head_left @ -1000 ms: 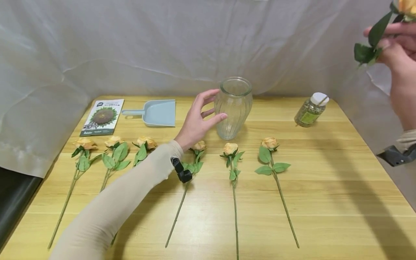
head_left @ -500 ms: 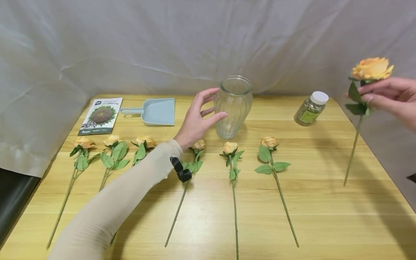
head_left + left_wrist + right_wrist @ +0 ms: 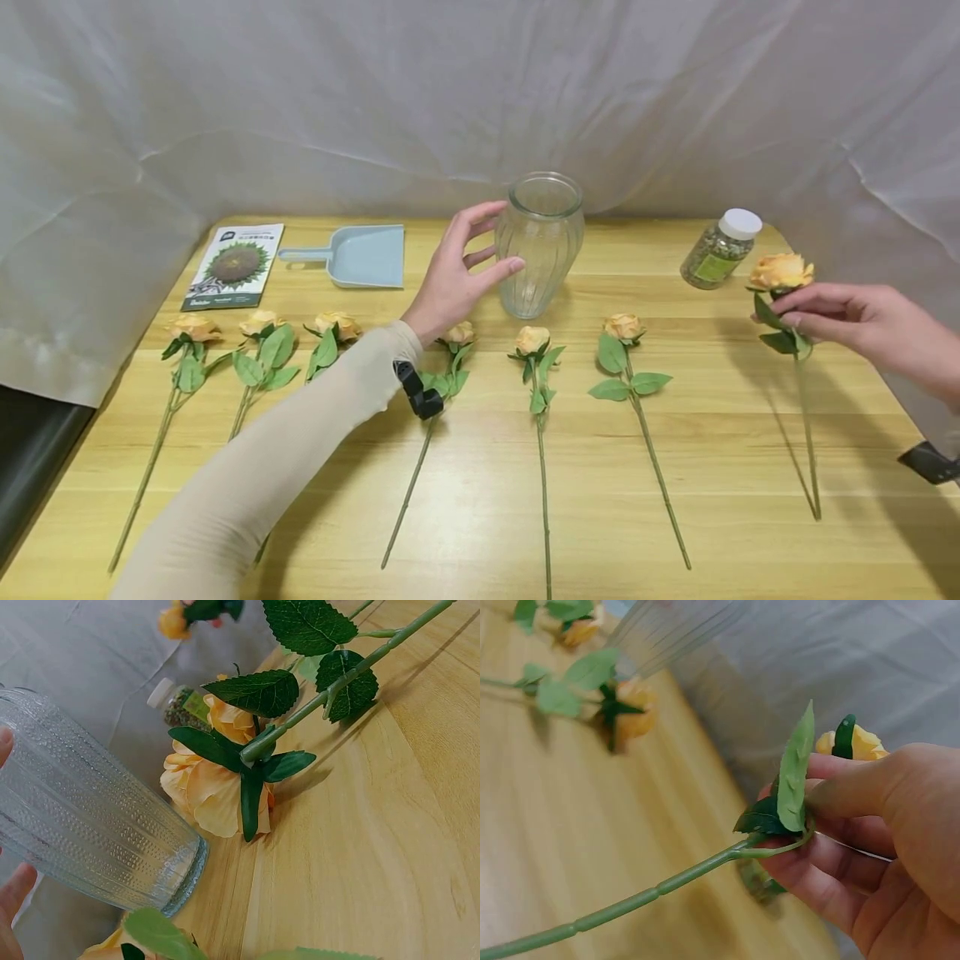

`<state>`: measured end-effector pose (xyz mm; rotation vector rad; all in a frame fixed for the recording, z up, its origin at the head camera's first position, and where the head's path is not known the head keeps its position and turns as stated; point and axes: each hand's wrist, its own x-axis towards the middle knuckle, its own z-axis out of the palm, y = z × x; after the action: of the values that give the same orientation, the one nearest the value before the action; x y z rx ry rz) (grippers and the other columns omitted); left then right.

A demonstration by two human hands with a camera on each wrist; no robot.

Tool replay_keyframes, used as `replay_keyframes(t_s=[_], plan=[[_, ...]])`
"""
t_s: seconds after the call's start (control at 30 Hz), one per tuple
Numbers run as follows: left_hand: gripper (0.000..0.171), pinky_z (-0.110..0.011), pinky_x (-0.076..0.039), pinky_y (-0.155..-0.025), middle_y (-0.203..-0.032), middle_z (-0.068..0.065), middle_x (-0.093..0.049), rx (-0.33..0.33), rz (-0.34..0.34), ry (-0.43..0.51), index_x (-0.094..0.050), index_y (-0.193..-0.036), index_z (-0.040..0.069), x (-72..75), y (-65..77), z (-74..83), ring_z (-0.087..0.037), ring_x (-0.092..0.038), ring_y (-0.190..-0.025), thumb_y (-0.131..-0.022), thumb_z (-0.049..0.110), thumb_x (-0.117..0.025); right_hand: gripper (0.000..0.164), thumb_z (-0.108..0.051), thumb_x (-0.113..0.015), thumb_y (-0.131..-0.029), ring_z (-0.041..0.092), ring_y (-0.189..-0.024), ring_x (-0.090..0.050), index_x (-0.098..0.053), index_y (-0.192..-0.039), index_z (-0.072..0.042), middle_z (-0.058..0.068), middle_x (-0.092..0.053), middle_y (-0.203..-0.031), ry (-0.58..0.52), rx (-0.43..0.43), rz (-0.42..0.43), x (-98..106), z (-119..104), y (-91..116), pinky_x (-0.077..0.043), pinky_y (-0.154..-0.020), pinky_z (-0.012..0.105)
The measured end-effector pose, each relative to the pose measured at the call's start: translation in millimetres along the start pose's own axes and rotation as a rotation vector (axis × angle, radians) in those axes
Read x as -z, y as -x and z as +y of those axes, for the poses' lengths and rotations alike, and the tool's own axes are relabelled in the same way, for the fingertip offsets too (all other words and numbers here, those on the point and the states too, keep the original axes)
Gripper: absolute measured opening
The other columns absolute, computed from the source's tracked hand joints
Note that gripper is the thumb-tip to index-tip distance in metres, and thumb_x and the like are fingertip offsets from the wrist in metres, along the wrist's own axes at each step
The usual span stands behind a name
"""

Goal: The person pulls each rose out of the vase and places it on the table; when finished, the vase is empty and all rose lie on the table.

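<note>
A clear ribbed glass vase (image 3: 542, 258) stands upright near the back of the table. My left hand (image 3: 461, 279) holds its left side, thumb at the front and fingers toward the back. With my right hand (image 3: 855, 321) I pinch an orange artificial rose (image 3: 782, 273) by the stem just under its bloom, at the table's right side. Its stem (image 3: 660, 889) hangs down, the lower end meeting its shadow on the tabletop. Several more roses lie in a row, bloom ends toward the back, among them one (image 3: 532, 342) before the vase and one (image 3: 622, 329) to its right.
A white-capped jar (image 3: 718, 250) of small grains stands at the back right, just behind the held rose. A light blue dustpan (image 3: 367, 258) and a sunflower seed packet (image 3: 234, 267) lie at the back left. A grey-white curtain (image 3: 375, 100) hangs behind the wooden table (image 3: 600, 500).
My right hand has brought the rose down and leftward from the upper right, its stem end now at the tabletop. The left hand keeps its place at the vase.
</note>
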<state>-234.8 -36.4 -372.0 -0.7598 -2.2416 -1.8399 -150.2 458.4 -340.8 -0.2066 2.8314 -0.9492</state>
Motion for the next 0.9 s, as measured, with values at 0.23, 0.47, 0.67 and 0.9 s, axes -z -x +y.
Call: replay_keyframes(t_s=[0.23,0.47,0.67,0.9], plan=[[0.072,-0.034,-0.054,-0.119,-0.165,-0.001,-0.046,0.002,0.002,-0.002,-0.047,-0.161,0.018,0.7,-0.1,0.5,-0.019,-0.049,-0.151,-0.099,0.018,-0.084,0.030,-0.019,-0.061,-0.113,-0.013,-0.104,-0.065,-0.069,-0.141,-0.009,-0.031,-0.069,-0.118,-0.019,0.023,-0.098,-30,13,-3,-0.056,-0.077,0.014],[0.073,-0.032,-0.055,-0.117,-0.164,0.001,-0.047,0.005,0.002,0.010,-0.048,-0.161,0.019,-0.4,-1.0,0.4,-0.017,-0.050,-0.150,-0.098,0.018,-0.085,0.034,-0.025,-0.064,-0.113,-0.022,-0.112,-0.056,-0.067,-0.145,-0.014,-0.037,-0.057,-0.131,-0.089,0.007,-0.086,-50,23,-5,-0.054,-0.081,0.010],[0.072,-0.032,-0.055,-0.118,-0.164,0.003,-0.048,0.010,0.003,0.011,-0.048,-0.160,0.020,-1.1,-1.8,0.2,-0.016,-0.050,-0.151,-0.098,0.019,-0.085,0.033,-0.019,-0.066,-0.111,-0.023,-0.111,-0.057,-0.067,-0.142,-0.008,-0.039,-0.059,-0.127,-0.131,0.050,-0.046,-61,28,-5,-0.057,-0.081,0.008],[0.074,-0.034,-0.055,-0.118,-0.165,0.002,-0.047,0.030,0.007,0.017,-0.047,-0.161,0.019,0.0,-0.1,2.1,-0.018,-0.049,-0.151,-0.097,0.016,-0.085,0.032,-0.023,-0.064,-0.113,-0.027,-0.114,-0.051,-0.070,-0.142,-0.012,-0.035,-0.055,-0.134,-0.095,0.049,-0.047,-70,32,-5,-0.054,-0.084,0.005]])
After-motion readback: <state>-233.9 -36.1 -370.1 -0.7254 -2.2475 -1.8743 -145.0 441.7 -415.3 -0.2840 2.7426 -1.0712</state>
